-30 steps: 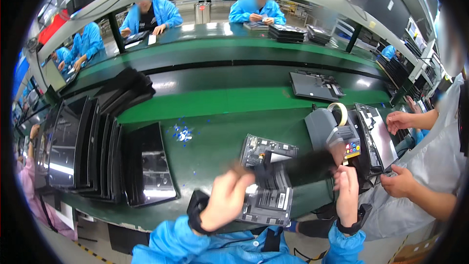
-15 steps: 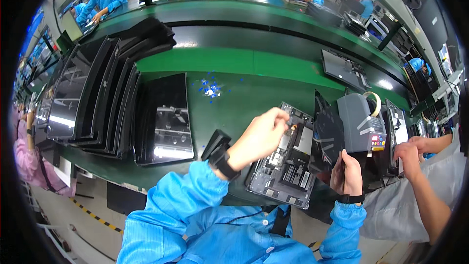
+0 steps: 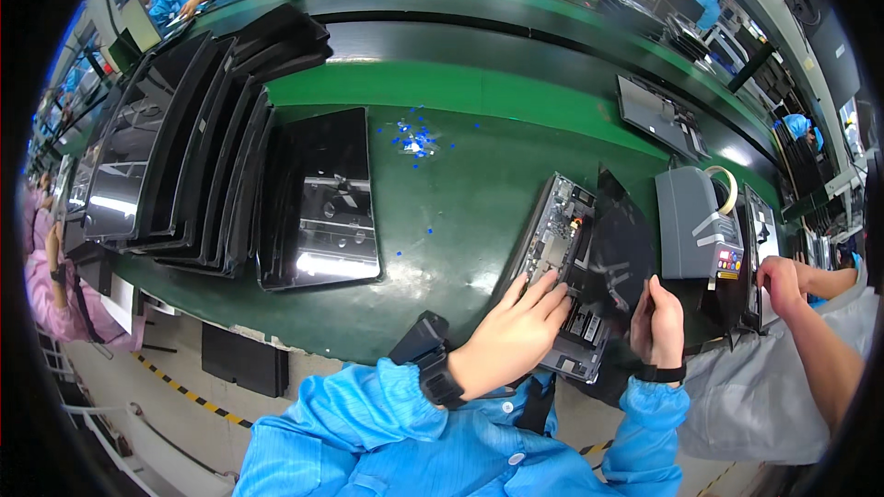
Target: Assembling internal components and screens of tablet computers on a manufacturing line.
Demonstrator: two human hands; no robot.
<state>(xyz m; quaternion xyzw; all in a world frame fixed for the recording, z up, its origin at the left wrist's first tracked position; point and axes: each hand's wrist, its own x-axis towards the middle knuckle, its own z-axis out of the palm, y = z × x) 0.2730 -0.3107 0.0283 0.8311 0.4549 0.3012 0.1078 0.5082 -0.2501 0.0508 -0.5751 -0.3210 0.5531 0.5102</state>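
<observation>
An opened tablet-like device (image 3: 552, 248) lies before me, with its circuit board and black battery exposed. Across its lower left part rests my left hand (image 3: 516, 336), fingers stretched out and slightly spread over the edge and inner parts. My right hand (image 3: 659, 327) grips a glossy black screen panel (image 3: 622, 244) by its lower right edge. The panel stands steeply tilted along the device's right side. Whether the panel and device are joined by a cable is hidden.
Black screen panels (image 3: 166, 147) stand stacked at the left, beside a flat-lying glossy panel (image 3: 322, 193). Small blue bits (image 3: 416, 140) litter the green table (image 3: 460, 221). A grey tape dispenser (image 3: 686, 221) stands right, near a co-worker's hand (image 3: 781, 285). Another opened device (image 3: 658, 120) lies behind.
My left hand has come down from above the device's upper part onto its lower left. The device now appears narrower and tilted. My right hand keeps hold of the panel.
</observation>
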